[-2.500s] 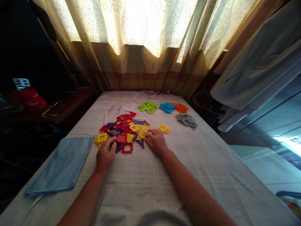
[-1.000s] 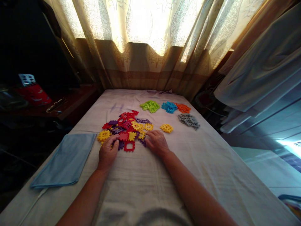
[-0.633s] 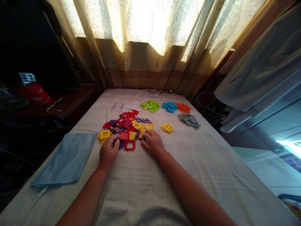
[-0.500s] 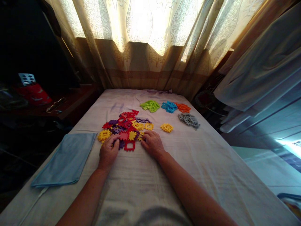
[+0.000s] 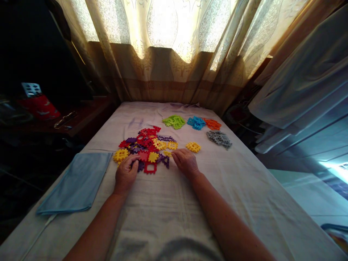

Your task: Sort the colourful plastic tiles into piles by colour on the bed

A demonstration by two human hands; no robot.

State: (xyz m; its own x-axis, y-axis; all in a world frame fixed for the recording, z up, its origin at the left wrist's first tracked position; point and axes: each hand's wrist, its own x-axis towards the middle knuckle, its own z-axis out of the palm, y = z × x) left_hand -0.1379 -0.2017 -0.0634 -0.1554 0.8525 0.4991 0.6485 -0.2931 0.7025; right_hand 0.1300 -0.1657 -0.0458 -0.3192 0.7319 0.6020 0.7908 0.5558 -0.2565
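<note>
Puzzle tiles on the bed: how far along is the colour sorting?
Done: green pile, blue pile, orange pile and grey pile lie apart near the curtain; one yellow tile sits alone. In hand: left hand and right hand rest at the mixed heap. Left: its red, yellow and purple tiles.

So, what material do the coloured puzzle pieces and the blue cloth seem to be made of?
The coloured puzzle pieces look like moulded plastic: saturated flat colours, crisp notched edges, cut-out windows. The blue cloth seems a soft woven or microfibre fabric: matte, folded flat, limp edges.
</note>
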